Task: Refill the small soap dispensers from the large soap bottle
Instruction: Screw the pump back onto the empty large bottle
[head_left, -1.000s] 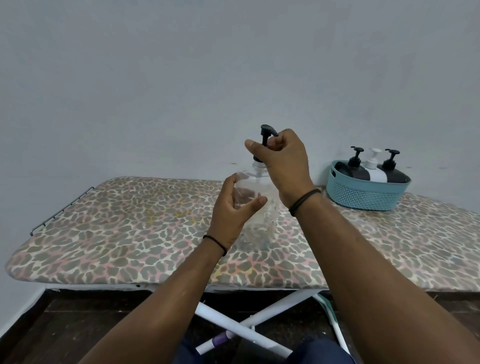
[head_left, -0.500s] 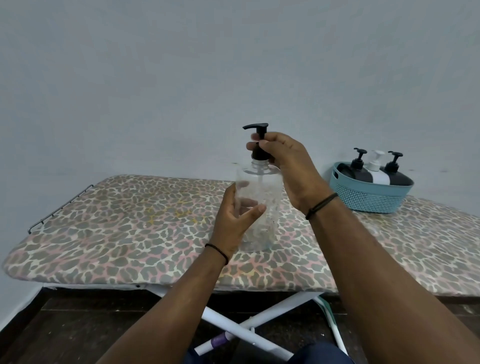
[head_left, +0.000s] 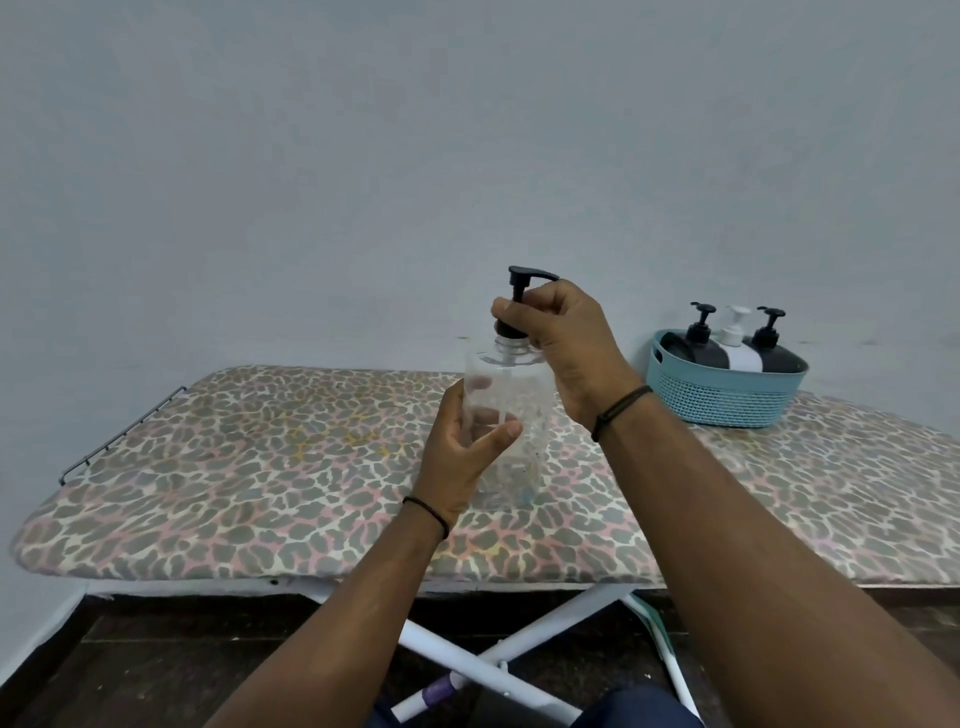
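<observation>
Unscrewing the pump on the clear bottle

Right hand (head_left: 558, 332) fingers curl round the black pump collar (head_left: 511, 332); left hand (head_left: 462, 452) wraps the clear bottle (head_left: 511, 410), upright left of the blue basket (head_left: 722, 395). Likely light, smooth, slippery plastic: grip mid-body.

We see that the black pump head (head_left: 530, 278) now points to the right, not left as half a second ago, and our right hand (head_left: 563, 338) grips its collar with more curled fingers.

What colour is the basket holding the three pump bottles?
Light blue basket, clearest in the head view.
</observation>
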